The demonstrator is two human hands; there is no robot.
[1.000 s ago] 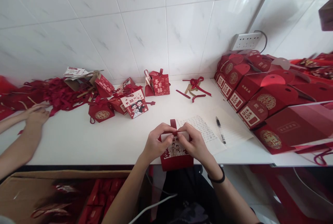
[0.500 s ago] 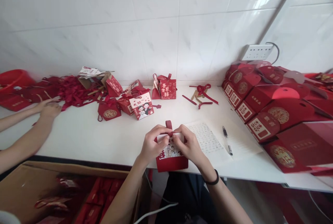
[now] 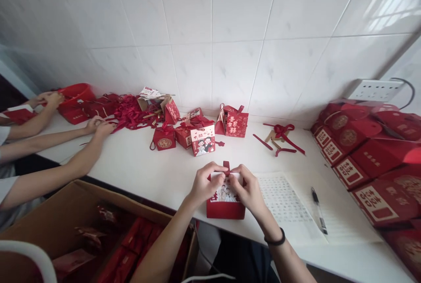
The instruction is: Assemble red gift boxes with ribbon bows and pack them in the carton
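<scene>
The red box point(image 3: 226, 210) sits right in front of you, at the near edge of the white table point(image 3: 138, 162), its printed couple partly covered by your thumbs. Your left hand point(image 3: 208, 183) and right hand point(image 3: 245, 185) both have their fingertips closed on the red ribbon point(image 3: 226, 166) at the box's top, pinching it from either side, with a loop standing up above them. Just beside your right hand lies a sheet of handwriting point(image 3: 286, 199), and a pen point(image 3: 319, 210) rests further right (your dark wristband point(image 3: 278, 242) is on that side too). Beyond your hands are a white-topped box point(image 3: 203, 142) and loose ribbon pieces point(image 3: 279, 139). Many red boxes point(image 3: 350, 172) crowd the table's right side. To your left, a co-worker's hands point(image 3: 102, 128) are near a ribbon heap point(image 3: 131, 113), and an open carton point(image 3: 74, 191) stands below the table's edge.
</scene>
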